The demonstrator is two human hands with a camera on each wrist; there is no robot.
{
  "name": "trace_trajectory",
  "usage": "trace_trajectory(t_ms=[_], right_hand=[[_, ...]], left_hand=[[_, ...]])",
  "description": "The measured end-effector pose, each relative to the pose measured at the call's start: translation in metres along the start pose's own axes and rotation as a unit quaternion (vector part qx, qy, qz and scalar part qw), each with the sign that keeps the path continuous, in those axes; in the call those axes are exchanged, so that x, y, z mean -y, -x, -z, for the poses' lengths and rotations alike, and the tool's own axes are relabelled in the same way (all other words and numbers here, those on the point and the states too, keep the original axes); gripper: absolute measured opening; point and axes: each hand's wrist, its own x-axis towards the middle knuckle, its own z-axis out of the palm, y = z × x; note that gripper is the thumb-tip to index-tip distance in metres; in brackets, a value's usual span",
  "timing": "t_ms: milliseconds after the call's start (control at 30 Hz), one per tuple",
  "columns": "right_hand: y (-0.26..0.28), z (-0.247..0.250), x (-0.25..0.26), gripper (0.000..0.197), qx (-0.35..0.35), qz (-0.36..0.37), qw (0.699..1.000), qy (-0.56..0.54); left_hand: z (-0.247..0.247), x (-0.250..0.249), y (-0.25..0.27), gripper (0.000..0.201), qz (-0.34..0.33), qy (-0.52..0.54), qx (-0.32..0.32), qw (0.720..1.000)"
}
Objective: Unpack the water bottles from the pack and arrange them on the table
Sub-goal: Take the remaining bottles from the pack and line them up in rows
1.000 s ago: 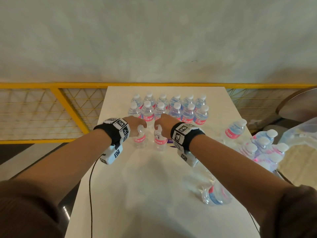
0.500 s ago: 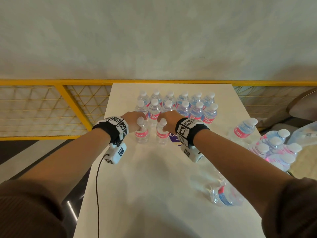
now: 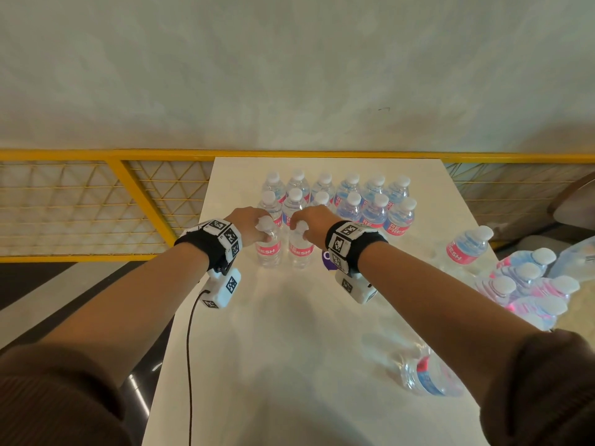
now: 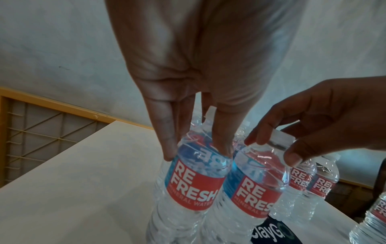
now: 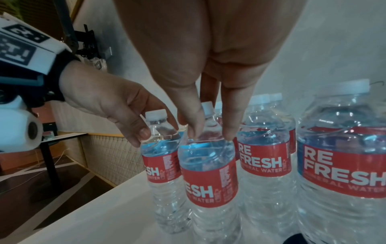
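Head view: the left hand (image 3: 249, 222) and right hand (image 3: 310, 222) are each gripping a clear plastic red-labelled water bottle (image 3: 269, 249) by its shoulder, standing on the white desk (image 3: 289, 349).

Wrist views: fingers (image 4: 168, 132) are pinching just under the cap; full, thin-walled, probably slippery, the bottle is best held at the stiffer neck.

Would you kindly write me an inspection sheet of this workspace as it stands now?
Surface: white table, a dark sticker partly showing.
Job's things: two rows of six bottles upright at the far end; left front bottle and right front bottle upright before them; torn pack with bottles at the right edge.
Clutter: one bottle lying down; one lone upright bottle.
Grippers: left hand and right hand each hold a front bottle's shoulder.
Cables: black cable from the left wrist camera.
Surroundings: yellow mesh railing, pale wall.
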Motion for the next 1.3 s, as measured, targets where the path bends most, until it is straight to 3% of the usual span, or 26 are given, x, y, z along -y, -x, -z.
trace_trajectory(t_ms=[133,667,967,1100,1200,1300], right_hand=[[-0.002,0.002,0.000,0.050,-0.009,-0.013,1.000,-0.011],[-0.010,0.001,0.006,0.037,-0.006,0.000,1.000,0.027],[-0.015,0.000,0.009,0.042,0.001,-0.017,1.000,0.006],[0.007,0.010,0.005,0.058,0.007,-0.045,0.999,-0.030],[0.047,0.040,-0.011,0.054,0.008,-0.051,0.998,-0.020],[0.094,0.070,-0.033,0.043,0.020,-0.057,0.998,0.032]], left_hand=[[0.003,0.000,0.000,0.050,0.014,0.006,-0.004,1.000],[0.002,0.002,0.000,0.056,0.035,0.045,-0.009,0.998],[0.002,-0.005,0.002,0.048,0.024,0.019,-0.011,0.999],[0.002,-0.002,0.006,0.050,0.034,-0.009,0.001,0.999],[0.002,-0.007,0.017,0.075,0.051,-0.029,-0.055,0.997],[-0.005,-0.039,0.039,0.075,-0.052,-0.051,-0.138,0.988]])
